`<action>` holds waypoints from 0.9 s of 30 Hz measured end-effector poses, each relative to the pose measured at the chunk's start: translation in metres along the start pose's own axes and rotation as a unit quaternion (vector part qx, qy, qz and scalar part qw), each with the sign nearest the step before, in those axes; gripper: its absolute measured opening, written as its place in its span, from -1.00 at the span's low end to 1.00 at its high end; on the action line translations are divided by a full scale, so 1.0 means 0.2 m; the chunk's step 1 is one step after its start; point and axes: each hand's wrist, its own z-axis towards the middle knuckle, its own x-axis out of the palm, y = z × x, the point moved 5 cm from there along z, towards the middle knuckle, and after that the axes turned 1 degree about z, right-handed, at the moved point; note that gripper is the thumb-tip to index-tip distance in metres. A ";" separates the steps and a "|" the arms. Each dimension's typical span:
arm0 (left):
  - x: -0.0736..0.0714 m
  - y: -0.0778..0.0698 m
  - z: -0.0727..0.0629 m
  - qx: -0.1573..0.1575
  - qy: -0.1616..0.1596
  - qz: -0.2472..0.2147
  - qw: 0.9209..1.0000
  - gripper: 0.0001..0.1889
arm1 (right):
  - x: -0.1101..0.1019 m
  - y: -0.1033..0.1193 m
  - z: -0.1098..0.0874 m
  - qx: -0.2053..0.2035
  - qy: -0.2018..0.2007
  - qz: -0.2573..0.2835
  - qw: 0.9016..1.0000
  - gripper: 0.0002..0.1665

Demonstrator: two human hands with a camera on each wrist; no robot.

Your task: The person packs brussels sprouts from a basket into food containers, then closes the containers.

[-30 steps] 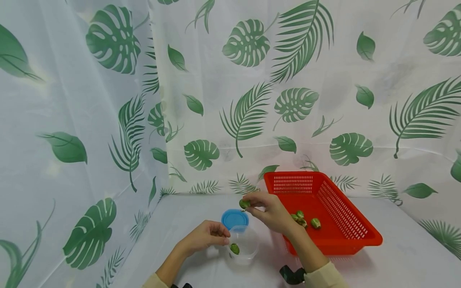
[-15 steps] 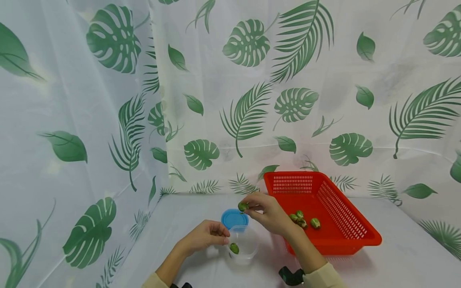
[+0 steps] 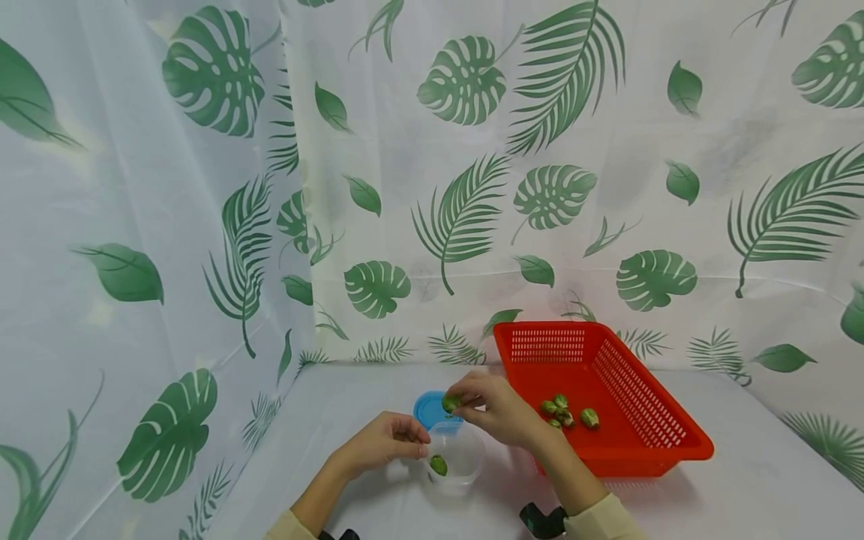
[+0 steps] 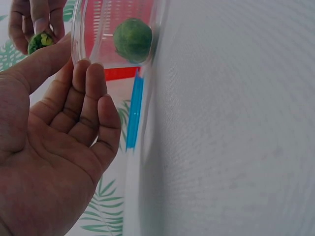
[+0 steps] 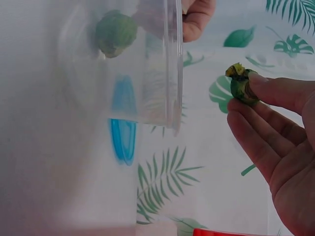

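My right hand (image 3: pixel 496 409) pinches a Brussels sprout (image 5: pixel 242 87) between thumb and fingertips. It hangs above the back of a clear plastic container (image 3: pixel 466 457), outside the rim in the right wrist view. One Brussels sprout (image 4: pixel 133 40) lies inside the container. At the container's left side my left hand (image 3: pixel 383 446) grips the rim with thumb and fingertips; in the left wrist view the other fingers curve loosely. A round blue lid (image 3: pixel 430 409) lies on the table behind the container, partly hidden by my right hand.
To the right stands a red perforated plastic basket (image 3: pixel 648 401) with several Brussels sprouts (image 3: pixel 559 409) on its bottom. The table (image 3: pixel 749 465) has a white cover. Leaf-printed white sheets (image 3: pixel 466 225) hang at the back and left.
My right hand has lowered slightly with its sprout, from beyond the lid toward the container. My left hand stays at the container's rim.
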 end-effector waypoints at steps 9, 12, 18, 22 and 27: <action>0.00 0.01 0.01 -0.001 0.002 -0.010 1.000 -0.71 | 0.02 -0.02 0.00 0.019 0.020 -0.001 1.000 -0.74; 0.00 0.01 0.01 0.000 0.001 -0.009 1.000 -0.71 | 0.03 -0.02 0.00 0.026 0.025 -0.006 0.999 -0.73; 0.00 0.01 0.00 0.001 0.002 -0.006 1.000 -0.69 | 0.04 -0.03 -0.01 0.037 0.039 -0.017 0.998 -0.72; 0.00 0.00 0.00 0.005 0.003 -0.007 1.000 -0.69 | 0.05 -0.02 0.00 0.038 0.046 -0.022 0.998 -0.73; 0.00 0.00 0.00 0.006 0.004 -0.009 1.000 -0.70 | 0.06 -0.02 0.00 0.038 0.056 -0.021 0.998 -0.74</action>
